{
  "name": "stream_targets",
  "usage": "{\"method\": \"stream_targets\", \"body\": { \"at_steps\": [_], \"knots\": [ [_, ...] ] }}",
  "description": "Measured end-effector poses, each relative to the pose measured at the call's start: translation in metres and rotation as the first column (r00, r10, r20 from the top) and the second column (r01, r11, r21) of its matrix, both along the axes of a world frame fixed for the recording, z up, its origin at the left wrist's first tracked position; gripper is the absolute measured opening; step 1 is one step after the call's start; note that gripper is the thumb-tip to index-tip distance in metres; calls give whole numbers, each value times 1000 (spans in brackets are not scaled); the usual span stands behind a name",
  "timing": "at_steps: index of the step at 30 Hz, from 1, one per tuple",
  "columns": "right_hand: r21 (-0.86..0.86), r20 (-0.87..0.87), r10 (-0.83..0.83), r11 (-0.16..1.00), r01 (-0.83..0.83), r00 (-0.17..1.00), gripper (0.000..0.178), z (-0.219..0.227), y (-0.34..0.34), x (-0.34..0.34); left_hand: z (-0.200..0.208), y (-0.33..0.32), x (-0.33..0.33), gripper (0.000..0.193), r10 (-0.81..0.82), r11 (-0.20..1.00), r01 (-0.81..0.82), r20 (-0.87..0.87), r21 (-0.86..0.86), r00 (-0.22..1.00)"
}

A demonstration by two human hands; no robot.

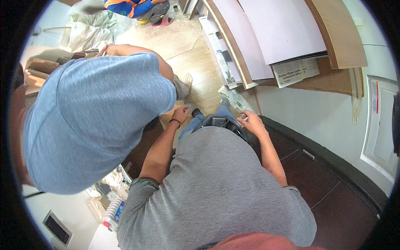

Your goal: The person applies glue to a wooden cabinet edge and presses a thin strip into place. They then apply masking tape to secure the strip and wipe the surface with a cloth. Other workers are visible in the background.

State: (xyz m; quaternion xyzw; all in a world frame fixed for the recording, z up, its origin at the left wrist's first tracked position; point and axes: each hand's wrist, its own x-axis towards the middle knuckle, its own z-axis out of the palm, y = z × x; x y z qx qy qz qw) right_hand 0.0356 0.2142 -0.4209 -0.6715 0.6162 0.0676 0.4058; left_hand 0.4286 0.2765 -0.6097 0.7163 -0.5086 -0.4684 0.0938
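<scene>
My left hand [181, 113], with a dark band at its wrist, hangs beside my left hip with its fingers curled in; what it holds, if anything, is hidden. My right hand [252, 124] is off my right hip, fingers loosely bent and apart, with nothing visible in it. Between my hands a black waist pouch [218, 121] sits at the front of my grey shirt [225, 175]. Close on my left, a co-worker in a blue shirt [100, 108] leans away from me, a hand [109, 50] near brown boards and wrapped bundles [43, 66].
Large white-faced panels [283, 29] with wooden edges lean at the front right, a newspaper sheet [296, 72] under them. Another person [139, 10] crouches at the far end of the tiled floor [175, 37]. Whitish sacks [89, 37] lie far left; a white door [381, 129] stands right.
</scene>
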Motion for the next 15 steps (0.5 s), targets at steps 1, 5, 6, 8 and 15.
{"method": "stream_targets", "body": {
  "at_steps": [1, 5, 6, 8, 15],
  "knots": [
    [22, 14, -48, 999, 48, 999, 47, -3, 9, -1, 5, -17, -6, 41, 0, 1000, 0, -48, 12, 999],
    [92, 15, -154, 984, 152, 988, 52, -5, 35, -15, 6, -73, -31, 40, -132, 990, 129, -62, -58, 989],
    [90, 0, -179, 980, 179, 984, 54, -11, 47, -23, 18, -89, -45, 40, -182, 982, 178, -67, -62, 981],
    [94, 5, -198, 976, 196, 980, 54, 1, 41, -24, 17, -94, -46, 39, -188, 981, 184, -63, -58, 980],
    [125, 77, -271, 957, 260, 959, 56, -2, 1, -40, 45, -109, -73, 37, -160, 987, 163, -137, 13, 978]
  ]
}}
